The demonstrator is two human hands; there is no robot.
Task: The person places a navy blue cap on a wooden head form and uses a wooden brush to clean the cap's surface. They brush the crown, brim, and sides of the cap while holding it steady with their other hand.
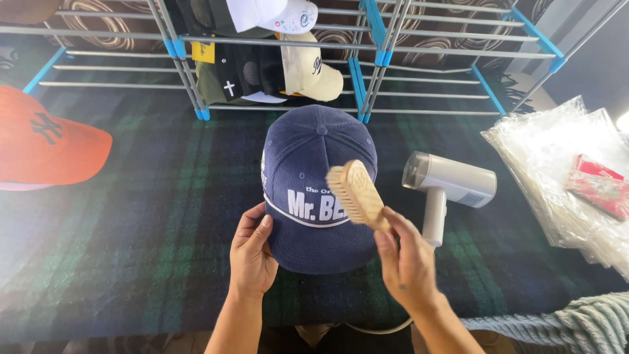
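A navy corduroy cap (308, 157) with white lettering and a white cord lies on the dark plaid cloth, brim toward me. My left hand (252, 252) grips the left edge of its brim (314, 246). My right hand (406, 262) holds a wooden brush (357, 193) by its handle. The brush head rests over the cap's front panel, bristles facing left and down; the hand looks slightly blurred.
A white handheld steamer (449, 187) lies right of the cap. Clear plastic bags (557, 177) with a red packet (599, 187) sit at far right. An orange cap (46, 141) lies at left. A metal rack with blue joints (357, 72) holds several caps behind. A knitted cloth (576, 324) lies bottom right.
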